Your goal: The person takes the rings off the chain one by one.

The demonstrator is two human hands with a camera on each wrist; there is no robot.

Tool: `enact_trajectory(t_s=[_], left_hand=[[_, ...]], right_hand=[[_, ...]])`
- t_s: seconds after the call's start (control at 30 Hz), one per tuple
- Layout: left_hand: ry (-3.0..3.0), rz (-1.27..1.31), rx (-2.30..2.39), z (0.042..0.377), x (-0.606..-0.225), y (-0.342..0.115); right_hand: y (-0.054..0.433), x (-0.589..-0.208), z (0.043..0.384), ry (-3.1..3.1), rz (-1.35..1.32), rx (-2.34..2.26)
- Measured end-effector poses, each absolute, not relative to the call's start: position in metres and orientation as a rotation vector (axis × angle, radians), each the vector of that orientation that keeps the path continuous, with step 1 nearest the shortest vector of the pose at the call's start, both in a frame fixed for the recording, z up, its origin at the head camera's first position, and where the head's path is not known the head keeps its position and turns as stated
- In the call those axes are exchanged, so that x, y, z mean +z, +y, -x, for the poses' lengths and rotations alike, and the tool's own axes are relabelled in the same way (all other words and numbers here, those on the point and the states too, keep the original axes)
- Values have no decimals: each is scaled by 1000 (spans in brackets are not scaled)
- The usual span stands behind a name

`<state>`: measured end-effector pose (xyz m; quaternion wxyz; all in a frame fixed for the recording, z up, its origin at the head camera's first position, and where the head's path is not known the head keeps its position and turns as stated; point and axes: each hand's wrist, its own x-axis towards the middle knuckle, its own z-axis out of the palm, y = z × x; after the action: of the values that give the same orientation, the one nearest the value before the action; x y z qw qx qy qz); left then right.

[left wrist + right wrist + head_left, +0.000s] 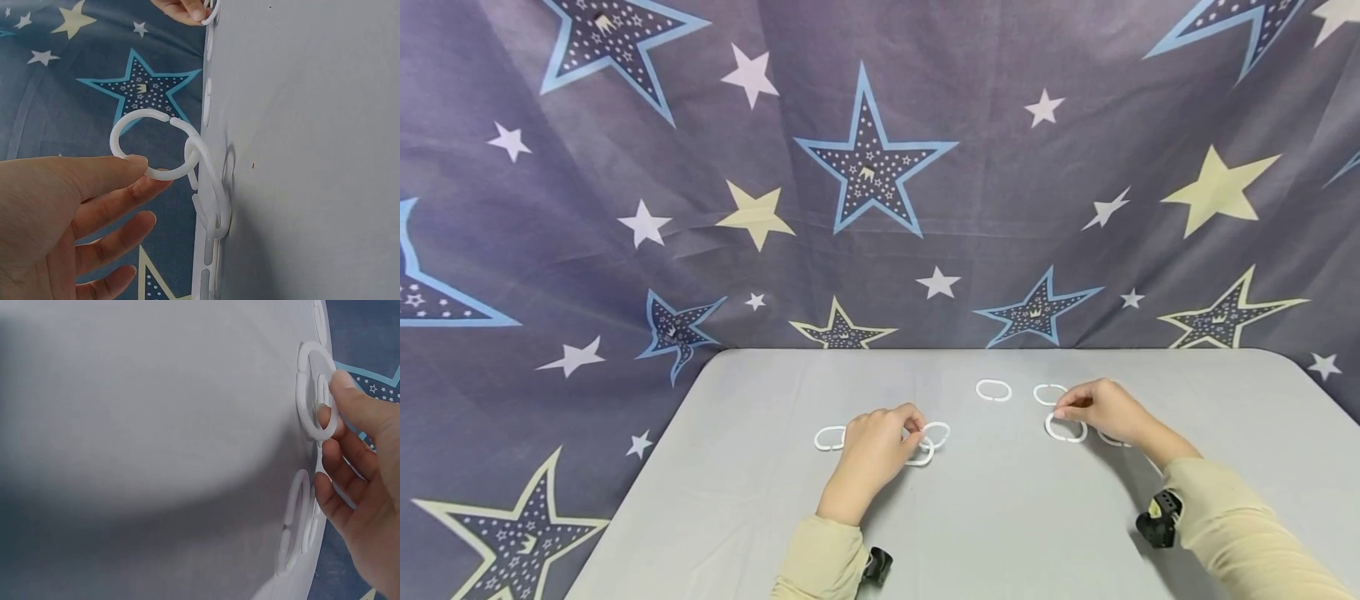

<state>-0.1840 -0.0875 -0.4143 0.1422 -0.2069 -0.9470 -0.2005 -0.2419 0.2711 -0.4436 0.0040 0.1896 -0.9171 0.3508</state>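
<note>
My left hand (876, 446) is over the left-middle of the table, pinching a white oval plastic link (144, 113) between thumb and index finger. That link hooks through a second link (215, 181), which hangs down to more joined links (209, 247) on the tabletop. Each has a small slit. On the right, my right hand (1108, 408) pinches a single white link (302, 400) by its edge, with the link tilted up near the table. Another loose link (294, 506) lies under its curled lower fingers. The chain's middle is partly hidden behind the left hand in the head view.
A loose white link (994, 382) lies between the hands, toward the back. Beside the right fingers is another link (1048, 386). The grey-white table (1000, 517) meets a dark star-patterned cloth (925, 267) at its back edge.
</note>
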Motion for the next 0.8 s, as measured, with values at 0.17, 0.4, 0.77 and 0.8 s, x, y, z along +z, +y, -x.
enact_trajectory(t_s=[0.17,0.4,0.77,0.8], left_hand=[[-2729,599,-581,184,-415,-87],[-2732,597,-570,184,-416,-87],[-2742,582,-585,185,-415,-89],[-2747,575,-586,185,-414,-89]], right_hand=[[270,-445,240,-2884,-615,1082],[269,-446,238,-2889,-625,1081],[266,-443,237,-2895,-563,1067],[265,-443,237,-2889,-552,1061]])
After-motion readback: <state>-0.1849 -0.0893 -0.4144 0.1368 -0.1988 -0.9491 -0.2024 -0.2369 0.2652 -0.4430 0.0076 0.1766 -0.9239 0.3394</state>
